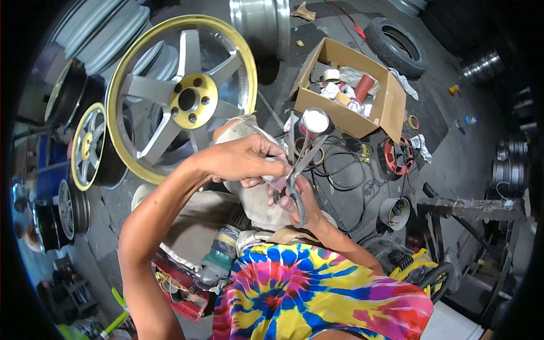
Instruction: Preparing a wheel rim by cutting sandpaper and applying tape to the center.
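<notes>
My left hand [249,161], above my beige-trousered leg [255,209], pinches a small, translucent, pale piece [275,181], its fingertips beside a pair of scissors [311,152]. The scissors have a grey handle and their blades point up and away from me, spread apart. My right hand [303,201] is closed on that handle, just below and to the right of the left one. Behind both hands stands a small round tin [315,121] with a white top. Part of the right hand's fingers is hidden behind the piece and the handle.
A large silver and yellow wheel [190,51] stands upper left among other rims [88,147]. An open cardboard box [379,122] holds several rolls. Also around are a tyre [396,48], coiled black cables [340,175], a metal stand [464,207], a red toolbox [178,297] and yellow-black equipment [416,272].
</notes>
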Tool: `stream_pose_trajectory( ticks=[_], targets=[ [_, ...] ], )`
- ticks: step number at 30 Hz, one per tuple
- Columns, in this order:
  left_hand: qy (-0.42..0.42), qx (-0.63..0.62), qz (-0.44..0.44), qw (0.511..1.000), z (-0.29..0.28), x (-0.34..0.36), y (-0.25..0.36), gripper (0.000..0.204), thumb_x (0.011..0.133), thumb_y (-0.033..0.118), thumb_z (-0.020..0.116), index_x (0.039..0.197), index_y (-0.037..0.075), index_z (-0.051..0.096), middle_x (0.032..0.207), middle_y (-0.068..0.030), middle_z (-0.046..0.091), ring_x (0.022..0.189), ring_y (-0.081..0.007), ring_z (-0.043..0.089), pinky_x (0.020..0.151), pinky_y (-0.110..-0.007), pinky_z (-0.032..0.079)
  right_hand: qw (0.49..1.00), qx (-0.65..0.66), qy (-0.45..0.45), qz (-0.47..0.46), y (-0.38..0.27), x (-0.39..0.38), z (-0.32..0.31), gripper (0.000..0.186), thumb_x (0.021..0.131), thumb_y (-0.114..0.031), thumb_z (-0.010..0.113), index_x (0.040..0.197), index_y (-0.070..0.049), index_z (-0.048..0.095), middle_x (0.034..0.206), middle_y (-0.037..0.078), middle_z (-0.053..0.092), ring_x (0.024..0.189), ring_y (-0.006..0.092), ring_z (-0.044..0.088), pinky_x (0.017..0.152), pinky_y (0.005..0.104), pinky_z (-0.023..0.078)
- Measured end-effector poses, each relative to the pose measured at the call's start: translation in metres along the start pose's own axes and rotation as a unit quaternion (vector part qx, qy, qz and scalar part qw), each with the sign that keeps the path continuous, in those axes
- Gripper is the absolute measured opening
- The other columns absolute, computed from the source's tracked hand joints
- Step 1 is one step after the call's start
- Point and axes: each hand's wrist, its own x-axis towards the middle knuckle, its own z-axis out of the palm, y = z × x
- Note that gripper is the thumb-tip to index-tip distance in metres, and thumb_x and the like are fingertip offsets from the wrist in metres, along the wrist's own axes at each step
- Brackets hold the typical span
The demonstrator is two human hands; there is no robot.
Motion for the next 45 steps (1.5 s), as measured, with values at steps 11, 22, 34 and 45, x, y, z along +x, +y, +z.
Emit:
stream_pose_trajectory(
  ticks=[11, 22, 34, 45],
  targets=[
    [-0.016, 0.019, -0.040, 0.999, -0.013, -0.044, -0.009, 0.027, 0.100, 0.027, 0.071, 0.103, 0.001, 0.073, 0.077, 0.0031, 0.063, 0.057, -0.0032, 0.043, 0.050, -0.024, 0.036, 0.964, -0.242, 0.061, -0.088, 0.004, -0.001, 0.009, 0.050, 0.074, -0.023, 0.098, 0.084, -0.009, 0.051, 0.070, -0.007, 0.050, 0.061, 0.0026, 0.040, 0.053, 0.0226, 0.032],
    [0.414, 0.136, 0.008, 0.900, -0.065, -0.170, -0.026, 0.023, 0.107, 0.028, 0.062, 0.104, 0.006, 0.069, 0.082, 0.0050, 0.063, 0.067, -0.0019, 0.053, 0.058, -0.019, 0.041, 0.876, -0.254, 0.410, 0.015, -0.043, -0.026, -0.117, 0.036, 0.094, -0.037, 0.080, 0.091, -0.006, 0.063, 0.070, -0.002, 0.057, 0.056, 0.0090, 0.056, 0.051, 0.0250, 0.046],
    [0.374, 0.177, 0.075, 0.907, -0.026, -0.126, -0.027, 0.027, 0.099, 0.013, 0.073, 0.120, -0.003, 0.068, 0.096, -0.0009, 0.069, 0.082, -0.0061, 0.061, 0.072, -0.025, 0.052, 0.694, -0.616, 0.373, -0.015, 0.036, 0.010, -0.266, 0.048, 0.078, -0.035, 0.092, 0.084, 0.000, 0.059, 0.072, 0.019, 0.066, 0.070, 0.0417, 0.065, 0.065, 0.0500, 0.048],
    [0.347, -0.021, 0.149, 0.926, -0.017, -0.106, -0.037, 0.022, 0.098, 0.023, 0.078, 0.090, 0.004, 0.067, 0.089, 0.0023, 0.069, 0.082, -0.0048, 0.061, 0.073, -0.023, 0.049, 0.739, -0.590, 0.289, 0.149, 0.084, 0.005, -0.321, 0.052, 0.079, -0.048, 0.090, 0.075, -0.001, 0.070, 0.065, 0.011, 0.068, 0.064, 0.0231, 0.067, 0.064, 0.0395, 0.052]
  ],
)
